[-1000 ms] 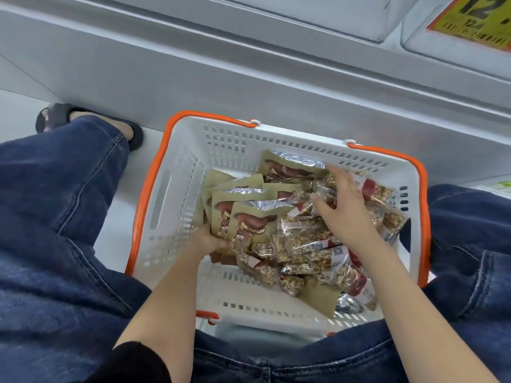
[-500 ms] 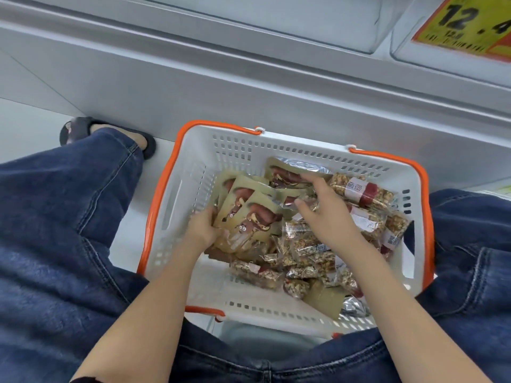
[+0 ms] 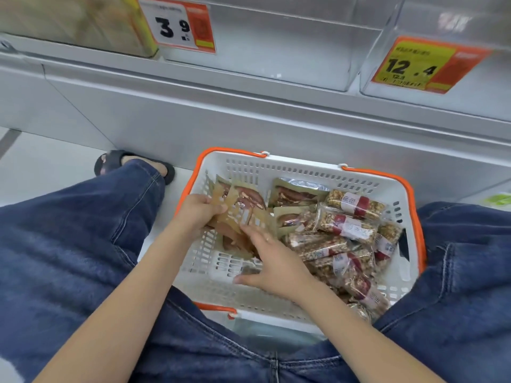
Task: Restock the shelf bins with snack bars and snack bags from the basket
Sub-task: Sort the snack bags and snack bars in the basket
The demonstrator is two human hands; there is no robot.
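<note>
Snack bags sit fanned in the left hand's pinch; right hand, fingers spread, rests just beneath them; snack bars lie beyond in the basket.

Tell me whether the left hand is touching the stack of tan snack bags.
Touching. The head view shows the left hand with thumb and fingers curled around the stack of tan snack bags.

Snack bags: gathered into a fanned stack, now lifted at basket's left side in left hand. Right hand: shifted from snack bars to stack's lower edge.
</note>
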